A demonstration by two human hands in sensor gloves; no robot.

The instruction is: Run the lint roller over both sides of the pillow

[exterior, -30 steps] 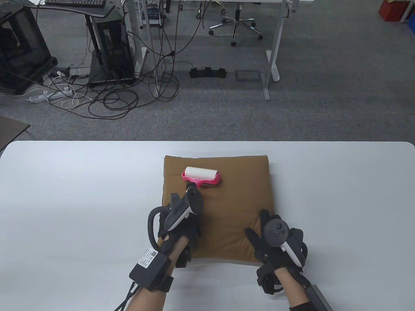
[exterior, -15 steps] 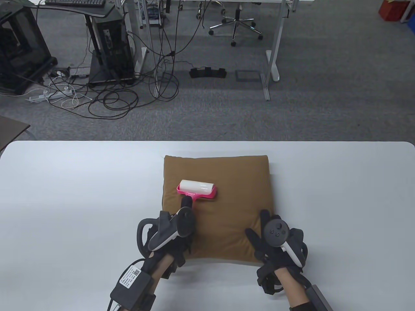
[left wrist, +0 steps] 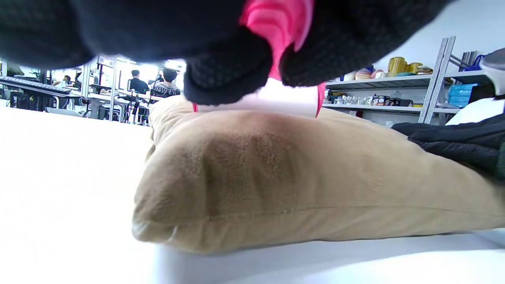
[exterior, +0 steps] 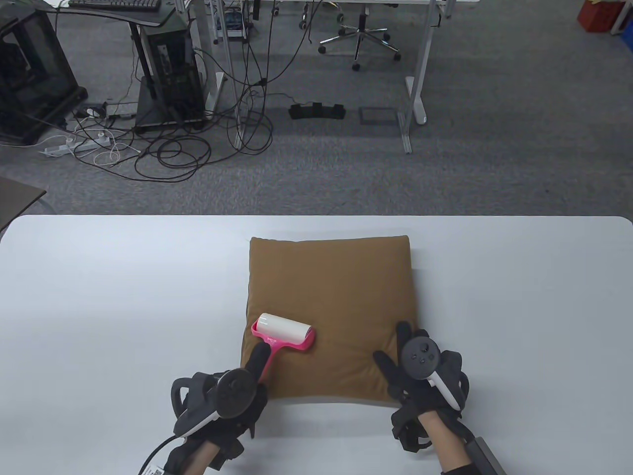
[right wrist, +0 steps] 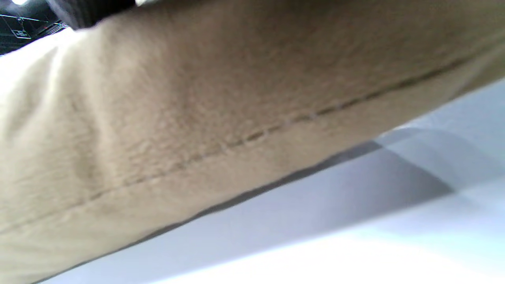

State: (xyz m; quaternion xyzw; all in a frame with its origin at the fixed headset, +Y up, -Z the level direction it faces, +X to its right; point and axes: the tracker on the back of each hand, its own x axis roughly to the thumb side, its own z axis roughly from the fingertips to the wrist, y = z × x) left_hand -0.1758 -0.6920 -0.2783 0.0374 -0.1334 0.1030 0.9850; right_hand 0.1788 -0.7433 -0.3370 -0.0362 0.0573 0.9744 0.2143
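Observation:
A square brown pillow lies flat on the white table. My left hand grips the pink handle of the lint roller; its white roll rests on the pillow's near left corner. In the left wrist view the roll sits on top of the pillow, under my gloved fingers. My right hand rests flat on the pillow's near right corner with fingers spread. The right wrist view shows only the pillow's seam close up.
Beyond the table's far edge are carpet, desk legs, an office chair and tangled cables. A dark object edge sits at the far left.
My left hand has pulled the lint roller toward me along the pillow's left side, from near the far edge to the near left corner. The right hand has stayed put.

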